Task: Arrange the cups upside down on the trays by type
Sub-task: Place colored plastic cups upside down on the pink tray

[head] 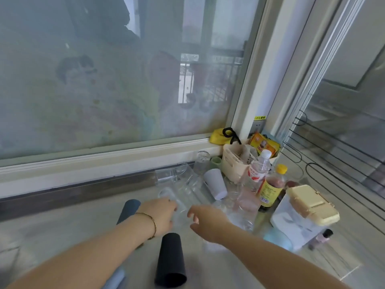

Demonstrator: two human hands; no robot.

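Note:
Several clear glasses point(187, 187) crowd the counter under the window, one a mug with a handle point(166, 175). My left hand point(161, 215), a bracelet on its wrist, curls its fingers round a clear glass point(181, 213) in front of that group. Just right of the same glass, my right hand point(206, 221) hovers with fingers spread and holds nothing. A black cup point(169, 261) stands between my forearms. Behind my left wrist is a dark blue-grey cup point(130, 207). A white cup point(215, 184) leans among the glasses, with a green cup point(215, 162) by the sill. No tray is plainly visible.
To the right stand a water bottle point(258, 174), a yellow-capped sauce bottle point(271, 187), a beige basket point(233, 163) and a white box with a cream lid point(308, 207). The window sill point(104, 163) bounds the counter behind. A wire rack point(333, 155) lines the right wall.

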